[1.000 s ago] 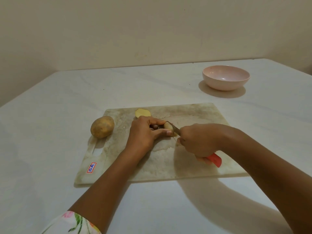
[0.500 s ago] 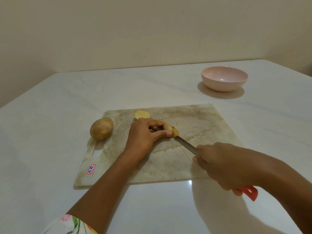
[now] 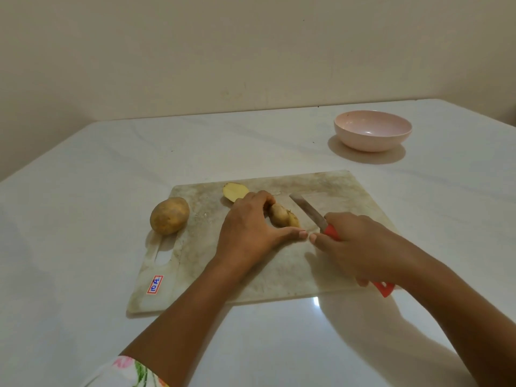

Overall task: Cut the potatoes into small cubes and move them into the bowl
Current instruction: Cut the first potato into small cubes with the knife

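A worn pale cutting board lies in front of me on the table. My left hand pins a cut potato piece to the board, skin side up, thumb stretched out to the right. My right hand grips the red handle of a knife; the blade points away from me, just right of the piece and apart from it. Another cut piece lies cut face up behind my left hand. A whole potato rests at the board's left edge. The empty pink bowl stands at the far right.
The board has a handle slot and a red and blue sticker at its left end. The white marble table reaches a beige wall behind. My flowered sleeve shows at the bottom.
My right hand drew the knife back out of the potato piece, then brought it forward again; the blade now lies to the right of the piece. My left hand stays on the piece.
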